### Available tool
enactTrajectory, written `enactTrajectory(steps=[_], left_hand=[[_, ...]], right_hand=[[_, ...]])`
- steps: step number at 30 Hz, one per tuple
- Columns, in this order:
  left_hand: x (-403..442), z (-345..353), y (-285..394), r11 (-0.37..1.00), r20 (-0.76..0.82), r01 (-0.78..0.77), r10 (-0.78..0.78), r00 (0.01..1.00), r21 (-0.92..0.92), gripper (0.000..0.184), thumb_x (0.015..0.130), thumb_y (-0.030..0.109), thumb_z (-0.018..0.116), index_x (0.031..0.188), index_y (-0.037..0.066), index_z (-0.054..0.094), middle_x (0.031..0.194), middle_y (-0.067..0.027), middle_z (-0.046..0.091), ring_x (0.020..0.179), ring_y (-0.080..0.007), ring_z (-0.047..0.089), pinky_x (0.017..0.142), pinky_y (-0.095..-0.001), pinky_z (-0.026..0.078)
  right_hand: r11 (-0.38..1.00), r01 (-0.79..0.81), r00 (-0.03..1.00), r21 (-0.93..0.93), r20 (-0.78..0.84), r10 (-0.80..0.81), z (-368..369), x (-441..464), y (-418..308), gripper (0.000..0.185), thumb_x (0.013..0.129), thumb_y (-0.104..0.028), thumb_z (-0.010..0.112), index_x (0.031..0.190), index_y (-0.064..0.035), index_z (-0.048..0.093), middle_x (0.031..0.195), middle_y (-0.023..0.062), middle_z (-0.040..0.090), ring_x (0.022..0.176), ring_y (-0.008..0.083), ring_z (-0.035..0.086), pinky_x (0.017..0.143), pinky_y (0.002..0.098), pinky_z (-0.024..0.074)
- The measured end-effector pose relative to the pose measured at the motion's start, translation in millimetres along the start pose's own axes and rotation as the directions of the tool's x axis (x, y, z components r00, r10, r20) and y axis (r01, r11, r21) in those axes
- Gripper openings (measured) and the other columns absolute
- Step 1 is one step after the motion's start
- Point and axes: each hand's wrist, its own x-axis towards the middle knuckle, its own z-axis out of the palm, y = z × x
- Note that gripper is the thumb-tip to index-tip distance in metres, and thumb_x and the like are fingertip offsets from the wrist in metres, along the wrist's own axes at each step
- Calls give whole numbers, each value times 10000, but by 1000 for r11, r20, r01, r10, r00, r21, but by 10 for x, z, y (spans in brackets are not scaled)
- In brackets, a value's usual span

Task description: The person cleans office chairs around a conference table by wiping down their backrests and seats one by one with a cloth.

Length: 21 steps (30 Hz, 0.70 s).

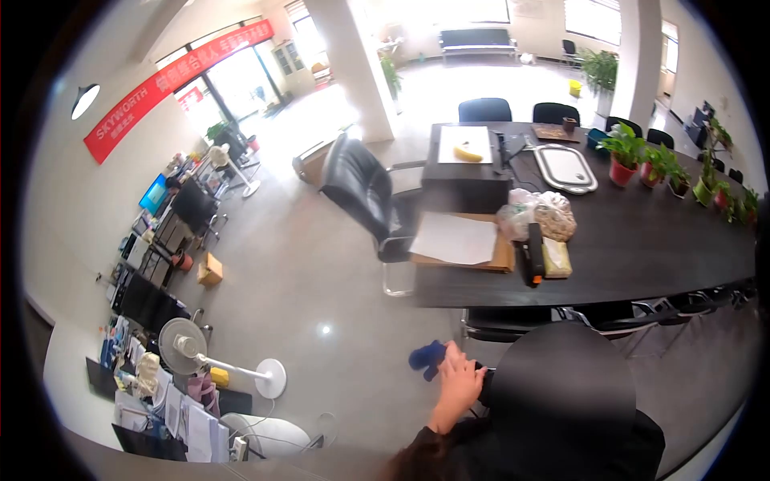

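My left hand (455, 388) is low in the middle of the head view, reaching up from a dark sleeve (419, 457). Its fingers are bent and closed, with a small dark blue, soft-looking object (427, 357) sticking out past them on the left. Part of that object is hidden behind the fingers, and its kind cannot be made out. Close to the fingertips on the right stands a black chair (561, 385), its rounded back filling the lower right. My right hand does not show as a separate hand.
Ahead, a dark table (642, 240) holds papers (455, 238), plastic bags (537, 213), a yellow tissue pack (556, 258), a black tool with an orange tip (533, 255), a white tray (565, 168), a banana (468, 153) and potted plants. A leather chair (361, 188) and a standing fan (184, 345) are leftward.
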Motion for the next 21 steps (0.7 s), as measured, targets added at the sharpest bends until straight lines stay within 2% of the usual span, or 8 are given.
enactTrajectory(steps=[1,2,4,6,11,13,15,21], left_hand=[[19,-12,-137,1000,-5,17,-17,1000,9,356,874,276,616,1130,30,578,1173,-229,520,1147,-430,456,956,-495,411],[59,-26,-261,990,42,60,-55,998,-126,343,870,263,622,1122,33,584,1171,-230,518,1138,-440,457,967,-496,407],[112,93,-531,971,62,117,-106,992,-208,293,855,195,638,1103,45,598,1177,-240,499,1132,-448,458,975,-496,408],[219,62,-675,950,59,194,-186,981,-243,285,850,167,637,1106,50,597,1170,-244,498,1133,-444,459,966,-497,413],[667,72,-1393,921,178,313,-277,944,-230,372,829,129,630,1181,73,523,1167,-272,486,1117,-470,475,972,-512,406],[856,37,-1678,971,191,191,-163,968,-143,435,782,110,627,1190,42,493,1174,-289,490,1083,-513,480,966,-512,411],[1137,-286,-1810,969,398,225,-166,902,-107,520,696,54,636,1193,14,491,1179,-286,495,1088,-501,489,982,-479,411],[1738,-437,-2375,868,525,346,-120,843,-357,867,586,-34,604,1392,-32,285,1189,-255,502,1135,-420,506,958,-405,436]], right_hand=[[796,-521,830,307,397,391,-70,222,-211,280,959,-225,440,1133,-59,584,1172,-17,547,1039,130,525,692,283,489],[800,-521,825,298,414,384,-144,332,-611,280,959,-225,440,1133,-59,584,1172,-17,547,1039,130,525,692,283,489],[470,-539,803,699,595,37,-214,529,-1461,324,978,-260,418,1176,-47,561,1088,58,591,947,167,578,671,282,491],[364,-615,765,700,642,56,-95,675,-1599,333,977,-272,419,1175,-45,561,1078,62,593,938,171,581,672,284,492],[180,-667,717,723,556,422,509,1072,-1068,357,974,-302,420,1170,-39,561,1054,71,598,914,181,588,673,290,495],[92,-645,662,758,496,562,818,1296,-844,367,973,-314,420,1168,-37,561,1044,75,600,905,185,590,673,292,496],[27,-610,596,792,436,674,1099,1572,-675,378,972,-326,421,1167,-34,561,1034,79,602,896,189,593,673,294,497],[-23,-538,392,843,274,878,1870,2559,-300,410,969,-362,422,1161,-27,560,1005,90,608,868,201,601,675,301,500]])
